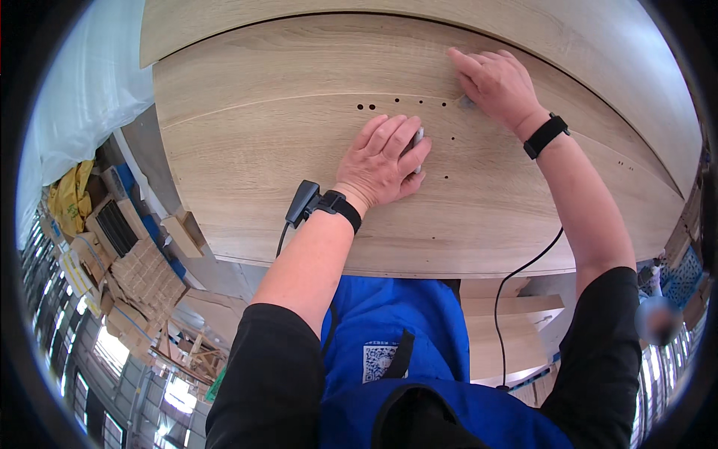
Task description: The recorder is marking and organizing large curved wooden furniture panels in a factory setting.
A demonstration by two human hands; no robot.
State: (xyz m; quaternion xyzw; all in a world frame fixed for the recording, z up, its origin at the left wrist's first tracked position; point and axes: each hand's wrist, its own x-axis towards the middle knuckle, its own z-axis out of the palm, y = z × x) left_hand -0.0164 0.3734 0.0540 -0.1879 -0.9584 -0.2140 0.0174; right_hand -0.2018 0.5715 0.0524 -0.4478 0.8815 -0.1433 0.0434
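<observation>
A wide wood-grain board (284, 172) lies in front of me, with several dark drilled holes about its middle. My left hand (385, 161) rests palm down on it, below the holes, fingers curled over a small grey-white object (419, 150). Only that object's edge shows past the fingers, so its kind is hidden. Farther off and to the right, my right hand (497, 86) is closed against the board near its far edge. A small translucent greyish piece (466, 101) peeks out under that hand; what the fingers hold is hidden.
Another wood-grain panel (359, 7) borders the board's far side. Translucent plastic sheeting (82, 112) hangs at the left, above stacked cardboard (146, 277) and a yellow bag (71, 191). Black cables run from my left wrist device (303, 202) and below the right arm (512, 277).
</observation>
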